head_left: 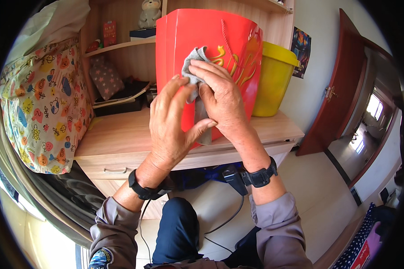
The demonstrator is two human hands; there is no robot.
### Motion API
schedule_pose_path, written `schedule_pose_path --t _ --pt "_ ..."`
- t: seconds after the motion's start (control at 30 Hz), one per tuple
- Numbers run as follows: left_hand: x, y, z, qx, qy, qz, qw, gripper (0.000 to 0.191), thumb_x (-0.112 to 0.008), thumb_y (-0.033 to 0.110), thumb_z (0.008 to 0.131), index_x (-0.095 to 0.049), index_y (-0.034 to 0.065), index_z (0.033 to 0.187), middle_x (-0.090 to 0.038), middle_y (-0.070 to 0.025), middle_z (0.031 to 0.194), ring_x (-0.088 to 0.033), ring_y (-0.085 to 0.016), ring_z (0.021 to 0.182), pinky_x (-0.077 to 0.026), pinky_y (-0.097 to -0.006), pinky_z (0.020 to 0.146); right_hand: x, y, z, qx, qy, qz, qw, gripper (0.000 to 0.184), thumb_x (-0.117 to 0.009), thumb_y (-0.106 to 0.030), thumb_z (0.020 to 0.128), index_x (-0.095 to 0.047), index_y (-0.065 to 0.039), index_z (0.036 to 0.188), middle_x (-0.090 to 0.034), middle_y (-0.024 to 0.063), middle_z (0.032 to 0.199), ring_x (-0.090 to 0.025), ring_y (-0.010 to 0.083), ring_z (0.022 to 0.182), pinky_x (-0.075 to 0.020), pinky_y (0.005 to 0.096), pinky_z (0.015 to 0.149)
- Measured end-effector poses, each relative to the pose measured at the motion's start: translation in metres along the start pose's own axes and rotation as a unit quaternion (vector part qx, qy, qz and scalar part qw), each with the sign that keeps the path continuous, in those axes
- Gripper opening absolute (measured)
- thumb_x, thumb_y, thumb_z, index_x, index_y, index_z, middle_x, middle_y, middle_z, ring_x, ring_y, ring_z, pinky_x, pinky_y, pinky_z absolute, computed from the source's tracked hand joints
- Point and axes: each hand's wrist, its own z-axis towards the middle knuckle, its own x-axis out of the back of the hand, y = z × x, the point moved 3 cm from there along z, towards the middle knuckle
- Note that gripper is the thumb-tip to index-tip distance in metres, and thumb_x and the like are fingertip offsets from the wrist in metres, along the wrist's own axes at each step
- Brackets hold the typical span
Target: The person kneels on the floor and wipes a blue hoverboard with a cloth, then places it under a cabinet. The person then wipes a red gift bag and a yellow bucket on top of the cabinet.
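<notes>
A grey fabric piece (194, 59), bunched at its top, is held up in front of a large red paper bag (192, 33). My right hand (224, 95) grips it, fingers over the upper part and thumb below. A paler grey strip (203, 114) hangs between my hands; whether it belongs to the same piece I cannot tell. My left hand (170, 124) is spread, its fingertips blurred at the fabric's left edge and its thumb across the strip. Gold figures and a red cord handle mark the bag, which stands upright on a wooden desk (118, 134).
A yellow plastic bin (276, 80) stands right of the bag. At left is a bulging patterned fabric bag (43, 114). Shelves behind hold a star-printed pouch (106, 77) and a bear figurine (149, 15). Cables (225, 222) trail from my wrist devices. A red-brown door (336, 87) stands ajar.
</notes>
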Motion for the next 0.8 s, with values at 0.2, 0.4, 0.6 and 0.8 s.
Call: schedule_pose_path --t 0.2,0.4,0.6,0.8 --pt "-0.012 0.025 -0.012 0.002 0.007 0.02 1.0 0.071 -0.09 0.025 0.071 -0.059 0.0059 0.132 -0.056 -0.017 0.141 -0.054 -0.034 0.132 -0.042 -0.0464 0.104 0.017 -0.004 0.005 -0.106 -0.016 0.13 0.986 0.029 -0.059 0.006 0.093 -0.072 0.004 0.119 -0.074 0.0129 0.115 -0.069 0.0181 0.108 -0.0534 0.0301 0.097" --pt "-0.032 0.016 0.005 0.019 0.087 0.045 0.995 0.054 -0.083 0.009 0.075 -0.061 0.0045 0.124 -0.058 -0.017 0.137 -0.058 -0.035 0.125 -0.047 -0.045 0.099 0.012 0.0 0.011 -0.235 -0.003 0.286 0.929 0.026 -0.059 0.0 0.097 -0.07 0.007 0.119 -0.074 0.0108 0.103 -0.067 0.011 0.091 -0.0549 0.0258 0.079" --pt "-0.036 -0.015 0.024 0.0 0.082 0.06 0.995 0.055 -0.064 -0.011 0.08 -0.058 0.0042 0.132 -0.055 -0.0195 0.143 -0.058 -0.041 0.126 -0.053 -0.0449 0.1 0.02 -0.013 0.017 -0.206 -0.02 0.277 0.938 0.027 -0.06 -0.003 0.098 -0.067 0.008 0.122 -0.074 0.0133 0.108 -0.069 0.0127 0.091 -0.0564 0.027 0.078" --pt "-0.034 -0.033 0.043 -0.025 0.073 0.066 0.995 0.048 -0.062 -0.001 0.093 -0.053 -0.0006 0.14 -0.053 -0.0232 0.145 -0.058 -0.043 0.126 -0.053 -0.0454 0.101 0.052 -0.016 0.047 0.067 0.096 -0.085 0.989 0.026 -0.062 -0.002 0.09 -0.07 0.004 0.114 -0.071 0.0206 0.113 -0.07 0.0354 0.104 -0.0563 0.0396 0.092"
